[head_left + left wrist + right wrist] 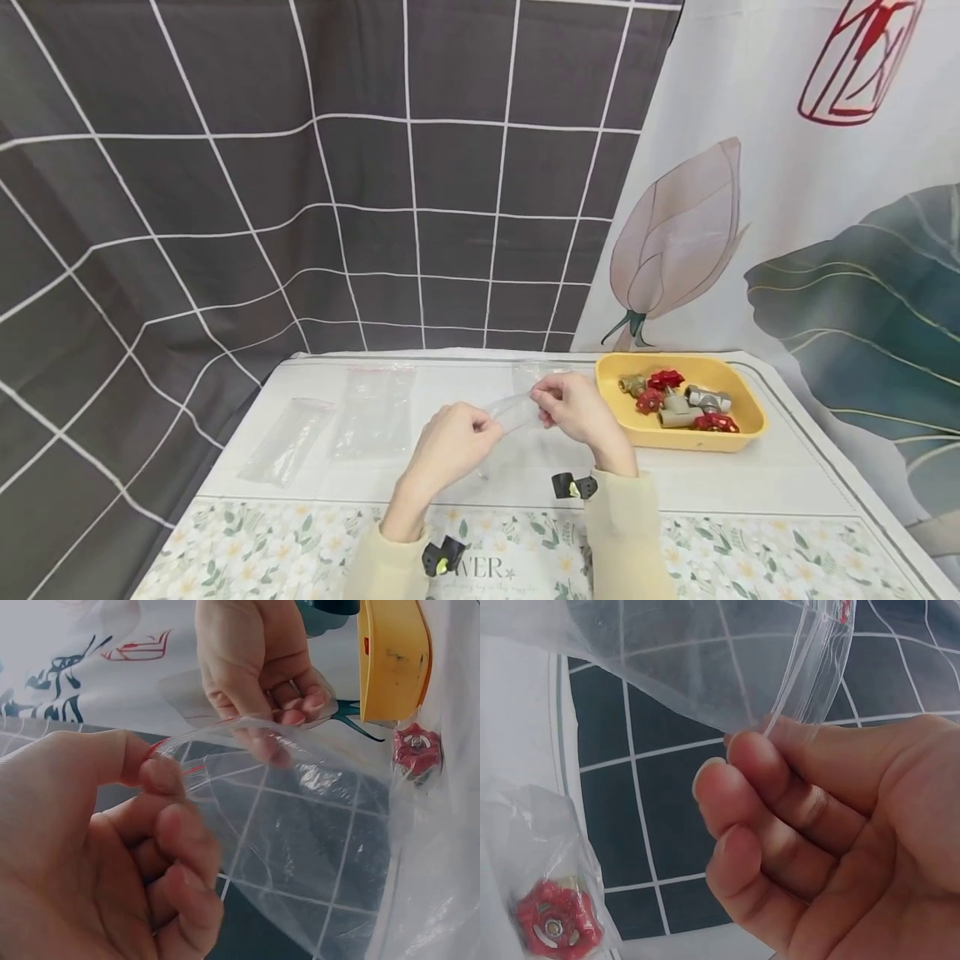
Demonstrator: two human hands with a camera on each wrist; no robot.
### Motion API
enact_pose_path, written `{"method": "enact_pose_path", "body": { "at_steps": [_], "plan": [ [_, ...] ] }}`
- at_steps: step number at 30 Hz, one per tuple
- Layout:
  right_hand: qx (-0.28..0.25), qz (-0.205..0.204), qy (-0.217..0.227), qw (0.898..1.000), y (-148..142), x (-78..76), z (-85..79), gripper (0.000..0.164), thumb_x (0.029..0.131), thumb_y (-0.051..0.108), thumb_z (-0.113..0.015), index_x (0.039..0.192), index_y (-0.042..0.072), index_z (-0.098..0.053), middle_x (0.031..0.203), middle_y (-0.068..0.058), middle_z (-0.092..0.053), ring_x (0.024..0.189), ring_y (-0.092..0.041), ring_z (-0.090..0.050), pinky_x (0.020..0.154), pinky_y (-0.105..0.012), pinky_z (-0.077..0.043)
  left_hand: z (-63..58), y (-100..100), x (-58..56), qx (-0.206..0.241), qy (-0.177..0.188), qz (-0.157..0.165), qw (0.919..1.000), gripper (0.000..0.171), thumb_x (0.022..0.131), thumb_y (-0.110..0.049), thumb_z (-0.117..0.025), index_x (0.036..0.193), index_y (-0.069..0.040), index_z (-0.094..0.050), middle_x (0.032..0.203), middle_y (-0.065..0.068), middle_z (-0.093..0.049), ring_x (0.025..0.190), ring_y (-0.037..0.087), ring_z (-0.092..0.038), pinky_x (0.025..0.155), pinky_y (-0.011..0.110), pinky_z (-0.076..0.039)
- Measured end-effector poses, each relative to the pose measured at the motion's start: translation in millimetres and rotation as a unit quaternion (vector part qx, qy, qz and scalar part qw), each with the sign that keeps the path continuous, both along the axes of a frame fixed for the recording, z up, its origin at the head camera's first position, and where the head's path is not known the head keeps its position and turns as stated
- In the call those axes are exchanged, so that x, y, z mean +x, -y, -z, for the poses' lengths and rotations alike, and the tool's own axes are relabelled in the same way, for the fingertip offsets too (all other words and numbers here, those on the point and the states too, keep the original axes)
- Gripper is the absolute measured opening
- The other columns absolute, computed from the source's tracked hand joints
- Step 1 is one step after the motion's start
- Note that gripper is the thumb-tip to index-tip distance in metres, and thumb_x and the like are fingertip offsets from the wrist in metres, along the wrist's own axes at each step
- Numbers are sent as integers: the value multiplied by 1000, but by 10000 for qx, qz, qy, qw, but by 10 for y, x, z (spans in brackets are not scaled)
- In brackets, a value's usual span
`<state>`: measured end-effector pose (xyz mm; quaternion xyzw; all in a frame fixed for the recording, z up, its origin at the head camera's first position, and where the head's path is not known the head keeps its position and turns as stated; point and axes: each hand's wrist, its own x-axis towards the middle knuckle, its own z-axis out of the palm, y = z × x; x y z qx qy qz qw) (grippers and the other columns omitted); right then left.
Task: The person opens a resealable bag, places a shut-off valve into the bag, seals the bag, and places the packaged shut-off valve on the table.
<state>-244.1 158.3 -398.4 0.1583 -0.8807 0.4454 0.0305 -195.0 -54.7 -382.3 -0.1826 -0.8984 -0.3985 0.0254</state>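
A clear zip-lock bag with a red line along its mouth hangs between my two hands above the table. My left hand pinches one side of the mouth between thumb and index finger. At the opposite side, my right hand pinches the bag's edge, its other fingers curled below. The bag looks see-through and shows no contents in the left wrist view. Behind the hands lies another clear bag; a red-handled valve is inside it in the right wrist view.
A yellow tray at the right holds several valves, some with red handwheels. Two flat clear bags, a narrow one and a wider one, lie on the left of the table. A dark grid curtain hangs behind.
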Motion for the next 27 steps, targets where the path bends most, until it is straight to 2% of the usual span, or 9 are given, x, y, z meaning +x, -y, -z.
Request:
{"method": "enact_pose_path", "body": {
  "at_steps": [7, 12, 15, 18, 21, 24, 27],
  "plan": [
    [98, -137, 161, 9997, -4, 9, -29, 13, 96, 5, -61, 88, 2, -71, 60, 0, -59, 53, -14, -59, 54, -27, -49, -27, 55, -4, -51, 14, 61, 10000, 40, 91, -21, -56, 53, -20, -45, 42, -14, -38, 38, 5, -31, 38, 21, -22],
    [186, -238, 45, 9995, 7, 22, -63, 12, 96, 6, -62, 89, 3, -72, 59, 0, -59, 53, -13, -58, 55, -27, -48, -46, 86, -35, 77, 55, 184, 9998, 45, 99, -38, -54, 57, -19, -50, 44, -11, -45, 39, 7, -36, 39, 22, -25],
    [207, -364, -37, 9991, 29, 29, -73, 12, 96, 6, -62, 89, 4, -71, 59, 1, -58, 53, -12, -57, 54, -27, -47, -33, 162, -87, 288, 66, 130, 9995, 43, 100, -46, -52, 67, -19, -59, 52, -8, -53, 44, 10, -45, 42, 26, -34],
    [226, -440, -94, 9987, 48, 35, -84, 13, 95, 7, -62, 87, 5, -71, 58, 2, -57, 53, -12, -56, 54, -27, -46, 20, 266, -173, 531, -127, -54, 9985, 31, 100, -41, -54, 87, -18, -69, 72, -7, -64, 66, 11, -59, 60, 31, -49],
    [295, -474, -144, 9983, 55, 42, -99, 13, 95, 7, -62, 86, 7, -71, 56, 3, -55, 52, -12, -54, 53, -27, -44, 106, 363, -257, 783, -237, -107, 9966, 24, 100, -31, -57, 114, -16, -69, 102, -3, -70, 96, 15, -64, 83, 39, -52],
    [391, -532, -219, 9976, 54, 48, -106, 13, 95, 8, -62, 86, 8, -71, 55, 4, -55, 52, -11, -53, 52, -26, -42, 197, 418, -322, 1062, -73, 163, 9942, 33, 101, -27, -55, 130, -13, -62, 127, 2, -64, 116, 22, -60, 95, 45, -49],
    [492, -611, -324, 9964, 56, 51, -108, 13, 96, 10, -63, 86, 10, -71, 56, 5, -55, 52, -10, -52, 52, -26, -41, 284, 424, -370, 1209, 162, 503, 9913, 38, 102, -30, -53, 135, -13, -58, 137, 4, -57, 121, 28, -56, 100, 48, -45]
  ]
}}
